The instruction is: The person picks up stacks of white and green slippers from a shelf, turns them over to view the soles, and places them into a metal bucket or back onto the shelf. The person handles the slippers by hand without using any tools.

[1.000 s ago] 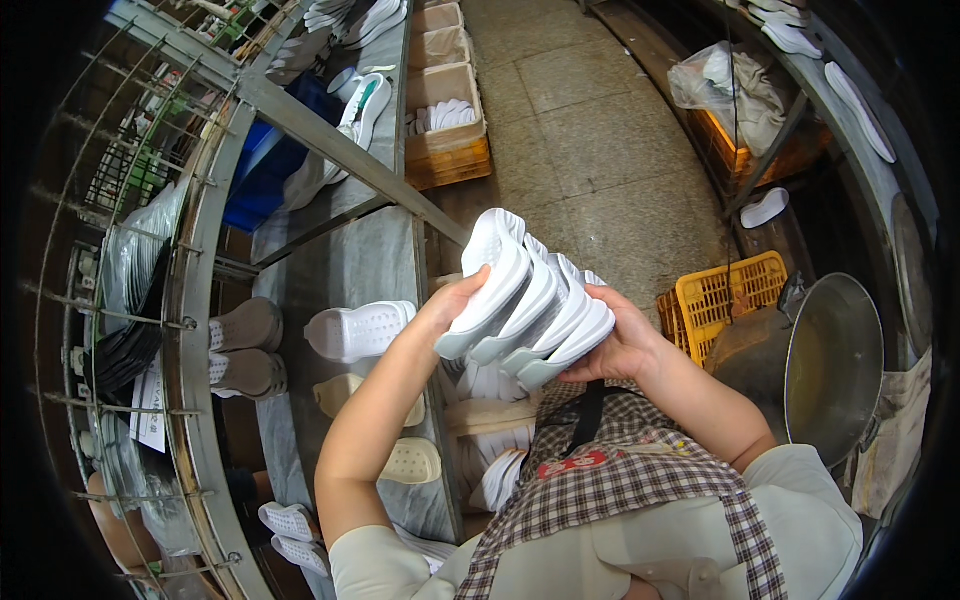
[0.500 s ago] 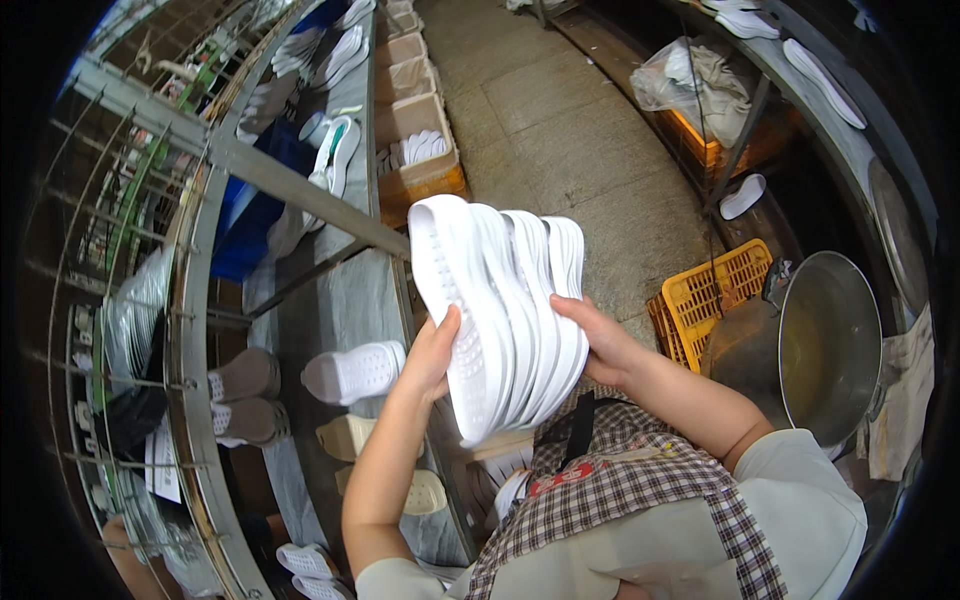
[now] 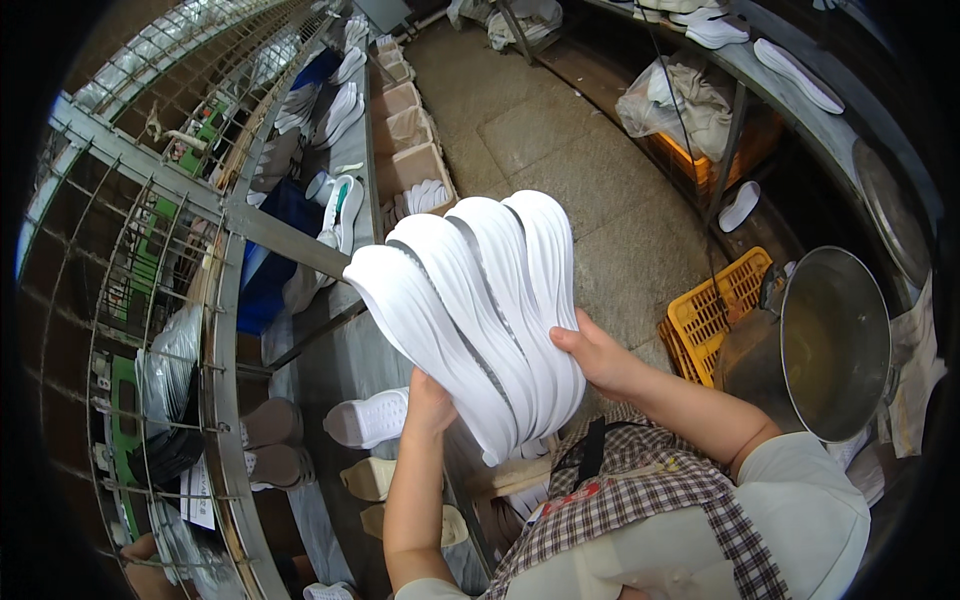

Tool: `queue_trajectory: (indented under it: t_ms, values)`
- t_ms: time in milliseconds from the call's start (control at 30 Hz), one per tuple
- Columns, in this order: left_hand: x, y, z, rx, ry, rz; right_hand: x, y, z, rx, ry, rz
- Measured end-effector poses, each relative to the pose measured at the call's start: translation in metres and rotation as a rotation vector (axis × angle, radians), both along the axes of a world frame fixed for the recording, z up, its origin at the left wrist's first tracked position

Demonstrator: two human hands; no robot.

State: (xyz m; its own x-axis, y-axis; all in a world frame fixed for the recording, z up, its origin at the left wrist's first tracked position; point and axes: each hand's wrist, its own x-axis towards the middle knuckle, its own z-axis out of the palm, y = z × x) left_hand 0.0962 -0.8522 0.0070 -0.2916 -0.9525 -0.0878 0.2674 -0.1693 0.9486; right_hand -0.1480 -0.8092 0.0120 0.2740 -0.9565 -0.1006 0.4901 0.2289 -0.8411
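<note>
Between my two hands I hold a row of several white shoe soles (image 3: 480,300), pressed side by side with their wavy side walls facing up. Their far ends fan apart, while the near ends sit close together. My left hand (image 3: 430,402) grips the outer left sole low down, its fingers partly hidden behind the soles. On the other side my right hand (image 3: 597,355) clasps the outer right sole, thumb on top and the other fingers hidden beneath. The soles are in the air in front of my checked apron (image 3: 640,480).
At left, a grey bench (image 3: 335,385) holds white and tan shoes (image 3: 375,418) behind a wire-mesh rack (image 3: 150,290). Beige bins (image 3: 412,172) line the aisle floor (image 3: 540,130). A yellow crate (image 3: 720,300) and a large metal pot (image 3: 835,345) stand to my right, below a shelf (image 3: 790,75) with soles.
The soles have turned over from showing a dimpled inner face to their side walls, and their far ends have spread and swung left. My left hand is a little lower.
</note>
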Motion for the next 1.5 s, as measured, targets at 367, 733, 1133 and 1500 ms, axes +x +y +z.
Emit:
queue_trajectory:
  t_ms: [367, 733, 1133, 1500]
  values:
    - [-0.007, 0.001, -0.001, 0.000, 0.066, 0.051, -0.011, -0.004, -0.010, -0.198, 0.231, -0.010]
    - [0.003, -0.004, -0.023, -0.022, 0.004, 0.090, -0.021, -0.016, -0.009, -0.408, 0.390, -0.089]
    - [0.012, 0.011, -0.058, -0.067, -0.081, 0.088, -0.042, -0.064, -0.013, -0.606, 0.135, 0.157]
    - [0.010, 0.022, -0.080, 0.274, 0.227, -0.023, -0.020, -0.015, -0.036, -0.119, -0.023, 0.272]
